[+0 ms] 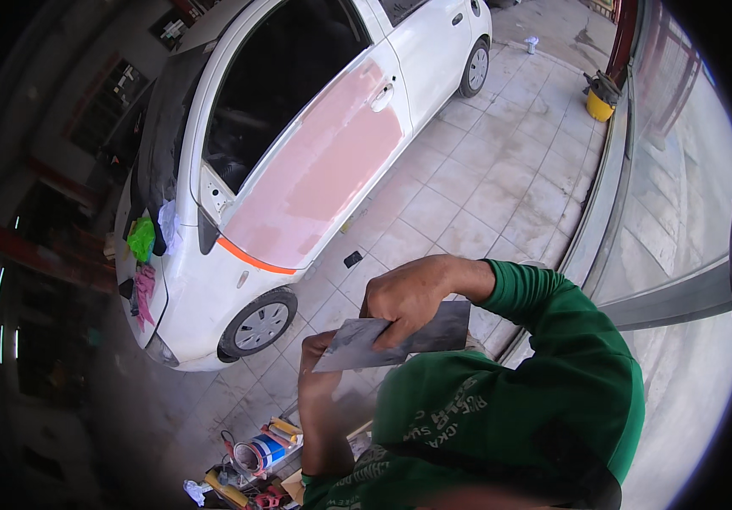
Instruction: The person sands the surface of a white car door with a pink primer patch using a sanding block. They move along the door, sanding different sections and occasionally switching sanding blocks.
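In front of my chest, both hands are on a dark grey sheet (pixel 438 333) that looks like sandpaper. My right hand (pixel 404 297) is closed over its upper edge, thumb pressed on the near face. At the sheet's left end, my left hand (pixel 318 350) grips the corner, its fingers partly hidden. The sheet is tilted, one part paler than the other. Beyond my hands stands a white car (pixel 438 51). Its front door (pixel 332 170) has a large patch of dull pink coating, and orange tape (pixel 251 257) runs along the door's front lower edge.
A blue paint can (pixel 266 452) stands among tools at the lower left. On the tiled floor (pixel 468 178) lies a small black object (pixel 352 259). Green plastic (pixel 140 240) and a pink cloth (pixel 143 293) rest on the hood. A yellow and black bucket-like machine (pixel 601 100) stands by the glass.
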Motion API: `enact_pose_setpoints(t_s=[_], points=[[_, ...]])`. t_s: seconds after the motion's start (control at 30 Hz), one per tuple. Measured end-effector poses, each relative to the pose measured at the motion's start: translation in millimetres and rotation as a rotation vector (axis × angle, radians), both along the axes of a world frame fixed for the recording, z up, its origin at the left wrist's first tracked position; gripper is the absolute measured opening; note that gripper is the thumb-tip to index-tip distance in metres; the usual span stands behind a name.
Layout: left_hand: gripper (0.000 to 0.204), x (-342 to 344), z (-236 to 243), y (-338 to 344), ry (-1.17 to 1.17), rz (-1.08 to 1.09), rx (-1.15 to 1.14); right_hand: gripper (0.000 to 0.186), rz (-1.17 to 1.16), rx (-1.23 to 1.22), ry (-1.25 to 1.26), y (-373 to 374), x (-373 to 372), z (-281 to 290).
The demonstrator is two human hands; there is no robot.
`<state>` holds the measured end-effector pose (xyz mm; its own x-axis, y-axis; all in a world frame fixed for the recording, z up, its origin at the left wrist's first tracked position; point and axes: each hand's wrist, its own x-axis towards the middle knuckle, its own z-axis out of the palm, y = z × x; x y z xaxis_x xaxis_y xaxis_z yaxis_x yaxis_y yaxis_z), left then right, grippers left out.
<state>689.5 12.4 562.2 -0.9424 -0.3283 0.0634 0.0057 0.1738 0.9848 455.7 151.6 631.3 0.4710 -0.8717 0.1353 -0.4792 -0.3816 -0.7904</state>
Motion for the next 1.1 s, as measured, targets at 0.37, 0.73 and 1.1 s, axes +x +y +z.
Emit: enact_pose_setpoints(t_s=[0.37,0.73,1.1], points=[[0.018,-4,20,25,-0.183,0.067,0.497,0.032,0.022,-0.104,0.333,20,24,27],[0.014,6,3,33,-0.238,0.174,0.276,0.034,0.014,-0.034,0.342,21,32,30],[0.020,7,-54,31,0.053,-0.002,0.313,0.041,0.090,-0.004,0.085,8,19,24]])
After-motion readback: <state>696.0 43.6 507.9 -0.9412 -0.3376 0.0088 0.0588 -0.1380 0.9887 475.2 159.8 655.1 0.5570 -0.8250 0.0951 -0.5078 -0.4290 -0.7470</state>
